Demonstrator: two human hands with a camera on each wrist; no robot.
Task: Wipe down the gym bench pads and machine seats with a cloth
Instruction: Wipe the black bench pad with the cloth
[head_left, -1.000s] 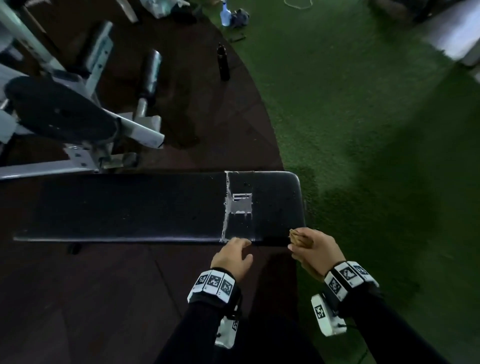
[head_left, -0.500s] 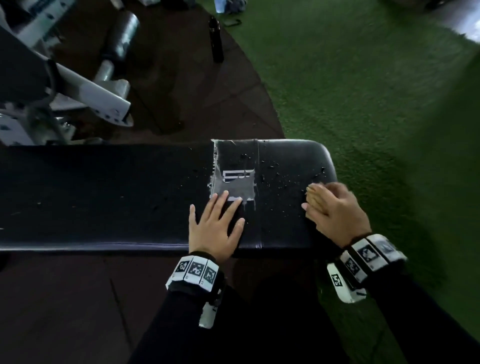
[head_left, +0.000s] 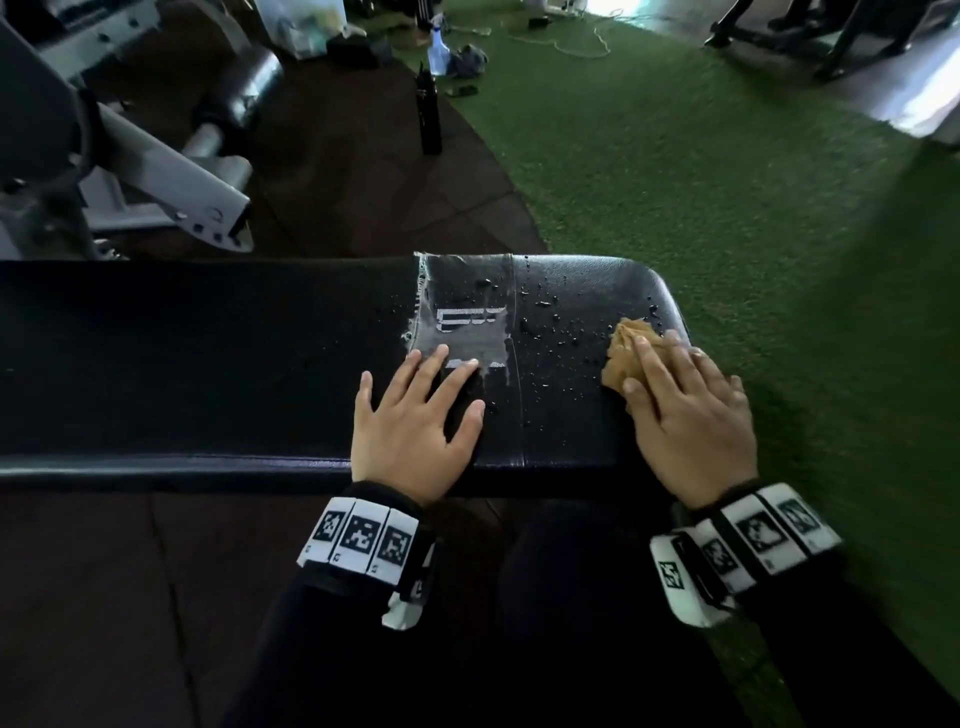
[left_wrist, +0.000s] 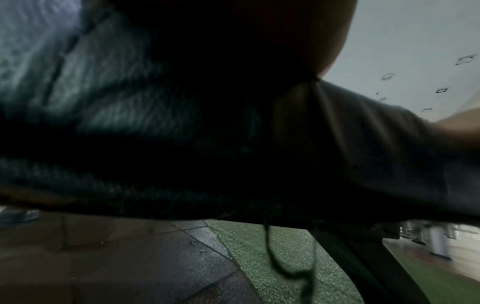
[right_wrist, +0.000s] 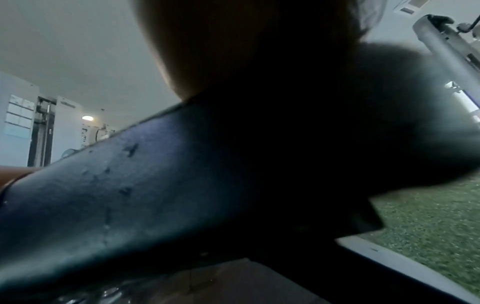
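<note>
My left hand (head_left: 415, 431) lies flat on the long black padded vinyl bench (head_left: 208, 358), its fingers (head_left: 457, 382) spread and straight, their tips reaching the worn grey patch with a white logo (head_left: 470, 332). My right hand (head_left: 691, 421) presses the small crumpled tan cloth (head_left: 626, 353) onto the bench near its rounded right end; those fingers (head_left: 652, 364) lie close together and nearly straight over the cloth, which pokes out ahead of the fingertips. Water droplets (head_left: 550, 332) bead on the vinyl between my two hands and beyond the cloth. Far past my left fingers a tall black bottle (head_left: 428, 111) stands on the dark rubber floor (head_left: 337, 171). Both wrist views are mostly dark, showing only the bench edge close up.
</note>
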